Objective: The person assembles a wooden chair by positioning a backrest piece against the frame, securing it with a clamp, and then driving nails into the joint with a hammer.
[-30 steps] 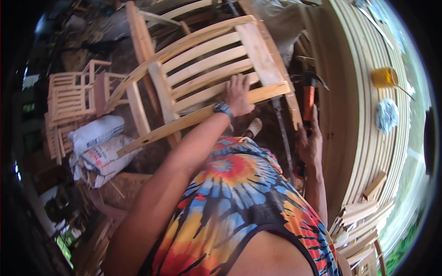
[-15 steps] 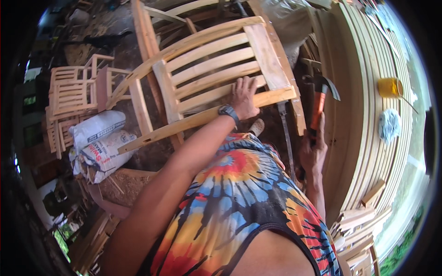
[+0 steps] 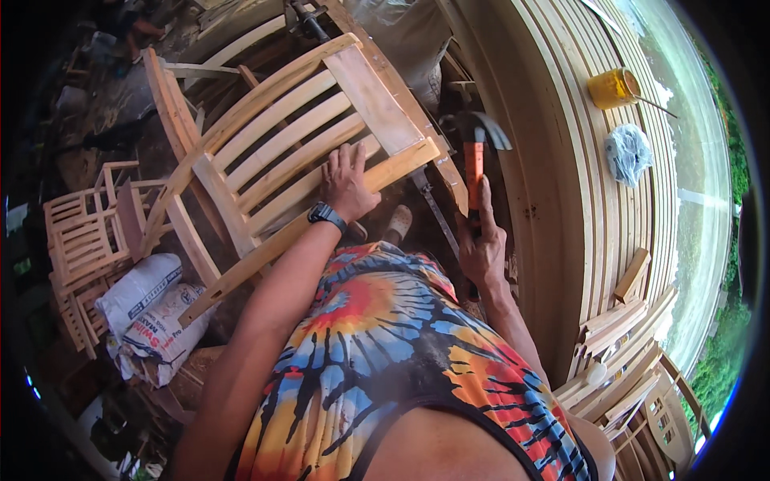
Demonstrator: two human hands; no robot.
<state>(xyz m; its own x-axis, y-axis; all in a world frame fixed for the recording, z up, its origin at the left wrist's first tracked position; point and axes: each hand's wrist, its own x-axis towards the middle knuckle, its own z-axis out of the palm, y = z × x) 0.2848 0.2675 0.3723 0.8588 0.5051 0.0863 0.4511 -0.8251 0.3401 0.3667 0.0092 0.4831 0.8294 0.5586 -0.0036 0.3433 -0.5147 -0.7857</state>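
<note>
A wooden slatted chair back (image 3: 293, 132) with curved posts lies across the supports before me. My left hand (image 3: 349, 188), with a dark watch at its wrist, grips the near post, fingers reaching over it onto the lowest slat. To the right, my right hand (image 3: 484, 244) is wrapped around the handle of a claw hammer (image 3: 475, 160). The hammer has an orange-and-black handle, and its dark head points up, off to the right of the chair back. A metal clamp bar (image 3: 433, 210) runs from under the near post's right end toward me.
Long stacked boards (image 3: 561, 160) line the right side, carrying a yellow jar (image 3: 613, 88) with a stick and a crumpled plastic bag (image 3: 629, 155). White sacks (image 3: 156, 317) and slatted wooden frames (image 3: 84, 240) stand at left. Wood offcuts (image 3: 613, 337) lie at lower right.
The whole view has turned and shifted, so the chair back and both hands appear farther left. My left hand stays on the near post, and the hammer remains in my right hand, now more upright.
</note>
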